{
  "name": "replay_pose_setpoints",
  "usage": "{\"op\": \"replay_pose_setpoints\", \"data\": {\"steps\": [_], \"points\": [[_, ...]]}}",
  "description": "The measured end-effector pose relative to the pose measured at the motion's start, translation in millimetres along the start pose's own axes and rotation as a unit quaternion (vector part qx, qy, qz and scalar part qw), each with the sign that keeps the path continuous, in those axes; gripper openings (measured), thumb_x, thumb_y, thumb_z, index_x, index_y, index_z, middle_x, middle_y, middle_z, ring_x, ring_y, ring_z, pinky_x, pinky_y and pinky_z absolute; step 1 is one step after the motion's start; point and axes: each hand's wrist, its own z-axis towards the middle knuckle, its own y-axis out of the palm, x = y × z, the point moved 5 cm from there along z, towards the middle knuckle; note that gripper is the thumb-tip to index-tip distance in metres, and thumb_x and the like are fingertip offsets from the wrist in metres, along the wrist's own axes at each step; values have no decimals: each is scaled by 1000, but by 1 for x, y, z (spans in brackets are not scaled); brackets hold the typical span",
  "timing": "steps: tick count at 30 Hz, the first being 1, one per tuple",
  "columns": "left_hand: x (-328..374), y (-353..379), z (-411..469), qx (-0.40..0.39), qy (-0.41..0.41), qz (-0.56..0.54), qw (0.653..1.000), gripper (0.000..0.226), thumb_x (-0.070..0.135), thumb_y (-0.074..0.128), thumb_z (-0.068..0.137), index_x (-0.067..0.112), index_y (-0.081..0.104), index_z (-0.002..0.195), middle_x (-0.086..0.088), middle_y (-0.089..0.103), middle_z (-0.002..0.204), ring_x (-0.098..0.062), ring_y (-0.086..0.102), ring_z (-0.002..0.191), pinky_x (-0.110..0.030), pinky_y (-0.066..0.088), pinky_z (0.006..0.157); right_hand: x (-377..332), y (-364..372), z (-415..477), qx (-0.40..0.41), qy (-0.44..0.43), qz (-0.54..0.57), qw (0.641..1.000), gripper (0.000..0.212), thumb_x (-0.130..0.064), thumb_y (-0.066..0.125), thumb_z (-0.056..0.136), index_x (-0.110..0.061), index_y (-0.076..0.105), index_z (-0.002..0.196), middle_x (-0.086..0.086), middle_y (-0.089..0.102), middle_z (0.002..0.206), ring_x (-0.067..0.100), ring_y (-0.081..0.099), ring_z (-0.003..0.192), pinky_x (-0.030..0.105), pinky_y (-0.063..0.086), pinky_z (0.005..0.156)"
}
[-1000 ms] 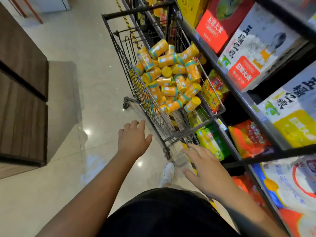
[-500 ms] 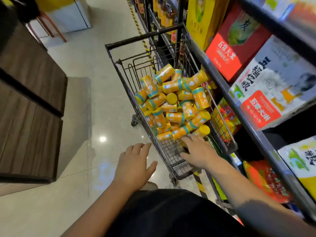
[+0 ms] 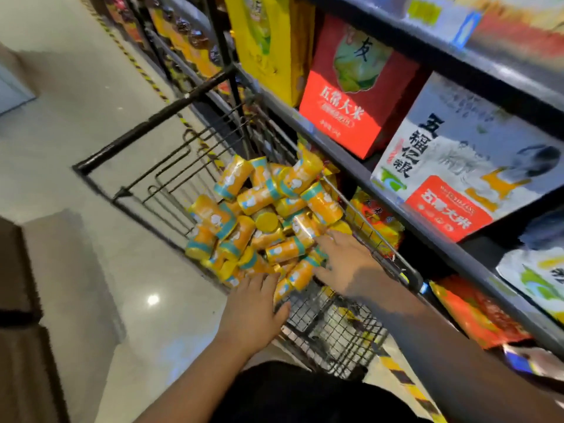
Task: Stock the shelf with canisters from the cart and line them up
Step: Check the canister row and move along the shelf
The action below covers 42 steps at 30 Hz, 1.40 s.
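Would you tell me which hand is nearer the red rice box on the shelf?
Right. The right hand is over the canisters below the red rice box; the left hand is lower, farther left.

Upper shelf blurred, canisters partly buried underneath

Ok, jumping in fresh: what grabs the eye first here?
The heap of orange cylindrical canisters with teal bands, jumbled in the black wire cart mid-frame. Both open hands reach at its near edge, left hand beside right hand. On the dark shelf to the right stands a big red box.
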Motion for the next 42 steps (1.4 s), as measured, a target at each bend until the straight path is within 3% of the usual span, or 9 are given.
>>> {"op": "replay_pose_setpoints", "data": {"steps": [3,9,12,16,25,29,33,38,42], "points": [[-32,0,71,-45,35,8,998,64,56,48,86,13,59,133,-10,64,117,-36,62,104,-45,54,76,-4,-18,7,51,21,8,998,75,-57,46,87,-24,36,154,9,30,162,33,31,146,49,34,116],[-84,-10,200,-74,30,15,997,57,45,57,97,5,49,136,-18,55,132,-38,49,123,-43,39,99,-19,-25,-6,65,85,33,994,70,-60,43,93,-31,29,155,1,23,165,28,26,148,51,34,116],[-101,-5,251,-63,34,-12,997,57,39,65,92,3,51,133,-22,54,129,-43,49,120,-48,40,100,-33,-24,-13,106,99,27,989,66,-57,44,89,-26,42,147,8,44,154,35,48,135,51,46,106],[-105,2,289,-72,47,6,996,80,41,74,87,1,36,146,-23,46,134,-42,49,119,-49,45,95,-49,-15,-12,137,121,10,983,60,-52,50,86,-24,52,139,9,55,144,37,60,122,52,54,94],[-126,12,318,-148,3,-60,987,102,48,80,80,18,21,157,-17,40,144,-43,53,118,-49,51,85,-50,-14,49,108,131,6,985,60,-52,49,89,-26,51,143,5,49,149,33,49,133,51,52,98],[-141,-6,297,-155,-57,-233,958,78,39,86,71,8,54,136,-4,59,89,-30,66,84,-31,45,54,-45,-25,121,114,116,-25,986,60,-40,64,86,-23,48,141,12,48,148,41,44,136,59,48,101],[-170,-24,256,-110,-93,-269,952,89,66,70,49,19,57,123,-5,61,106,-29,63,94,-40,52,70,-41,-42,197,142,88,-141,976,71,-23,85,73,-14,57,138,17,52,146,45,43,138,61,44,105],[-203,-37,214,-94,-124,-315,936,79,70,71,48,29,60,115,5,65,102,-19,62,91,-36,52,70,-47,-58,259,75,64,-281,955,82,-21,68,90,-24,21,157,8,2,169,43,-5,154,64,7,120],[-211,-36,195,-102,-143,-346,922,68,46,90,65,34,50,118,21,59,89,-2,55,73,-19,43,60,-50,-69,279,42,95,-370,923,83,-25,65,91,-23,17,158,12,14,162,42,11,150,66,13,118]]}}
